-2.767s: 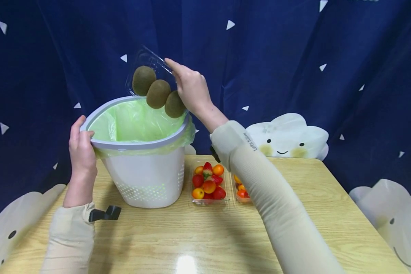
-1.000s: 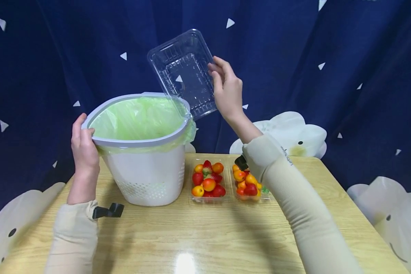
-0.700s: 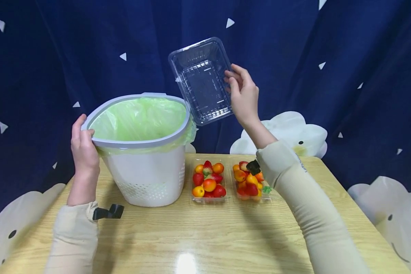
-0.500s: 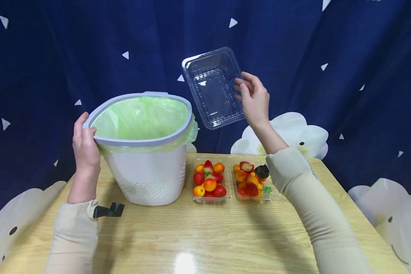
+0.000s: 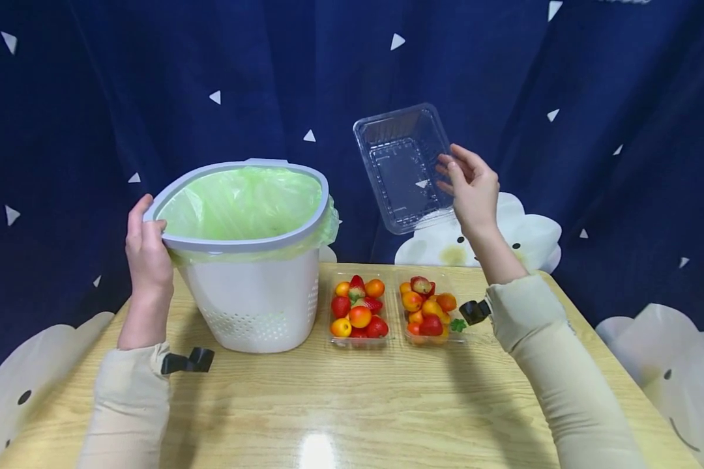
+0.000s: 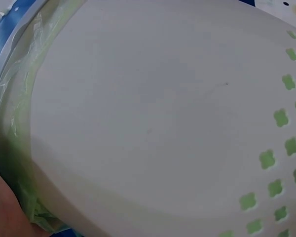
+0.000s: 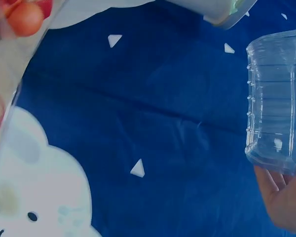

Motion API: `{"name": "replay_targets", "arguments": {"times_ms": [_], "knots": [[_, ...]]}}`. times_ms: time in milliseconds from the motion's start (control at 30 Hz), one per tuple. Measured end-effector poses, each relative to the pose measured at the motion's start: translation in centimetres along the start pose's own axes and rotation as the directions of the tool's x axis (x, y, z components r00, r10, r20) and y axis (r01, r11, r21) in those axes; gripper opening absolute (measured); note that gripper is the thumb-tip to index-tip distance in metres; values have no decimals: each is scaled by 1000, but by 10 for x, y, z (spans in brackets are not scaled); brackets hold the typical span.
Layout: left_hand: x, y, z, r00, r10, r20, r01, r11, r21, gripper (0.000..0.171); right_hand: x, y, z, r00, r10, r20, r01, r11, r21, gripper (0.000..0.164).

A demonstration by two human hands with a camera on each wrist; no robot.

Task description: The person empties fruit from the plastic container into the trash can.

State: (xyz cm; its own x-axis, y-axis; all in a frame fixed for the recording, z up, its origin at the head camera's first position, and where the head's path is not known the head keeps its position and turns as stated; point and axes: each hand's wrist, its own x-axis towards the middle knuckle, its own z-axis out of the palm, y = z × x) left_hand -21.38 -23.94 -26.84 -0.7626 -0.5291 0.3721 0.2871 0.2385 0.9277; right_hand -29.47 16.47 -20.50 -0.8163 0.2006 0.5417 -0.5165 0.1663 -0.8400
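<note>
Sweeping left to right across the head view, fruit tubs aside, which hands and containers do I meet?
Left hand → bag-lined bin → empty clear tray → right hand.

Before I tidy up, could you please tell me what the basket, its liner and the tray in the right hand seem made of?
Basket: probably rigid plastic, smooth and satin, with neat clover-shaped holes.
Liner: likely thin plastic film, translucent, creased and glossy.
Tray: apparently clear, shiny plastic; the curtain shows through.
</note>
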Motion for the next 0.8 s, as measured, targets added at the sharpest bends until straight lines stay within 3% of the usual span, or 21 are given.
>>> {"name": "replay_targets", "arguments": {"times_ms": [233,500,800], "knots": [[-1,-1,-3,1000,15,-3,-15,1000,-6,51,-7,18,-25,996,66,-53,-64,997,38,35],[-2,0,-4,1000,21,-12,-21,1000,3,50,-12,35,-47,991,126,-48,-129,990,-61,39],[-1,-1,-4,1000,9,-5,-8,1000,22,50,-23,57,-72,985,162,-51,-161,987,30,40]]}}
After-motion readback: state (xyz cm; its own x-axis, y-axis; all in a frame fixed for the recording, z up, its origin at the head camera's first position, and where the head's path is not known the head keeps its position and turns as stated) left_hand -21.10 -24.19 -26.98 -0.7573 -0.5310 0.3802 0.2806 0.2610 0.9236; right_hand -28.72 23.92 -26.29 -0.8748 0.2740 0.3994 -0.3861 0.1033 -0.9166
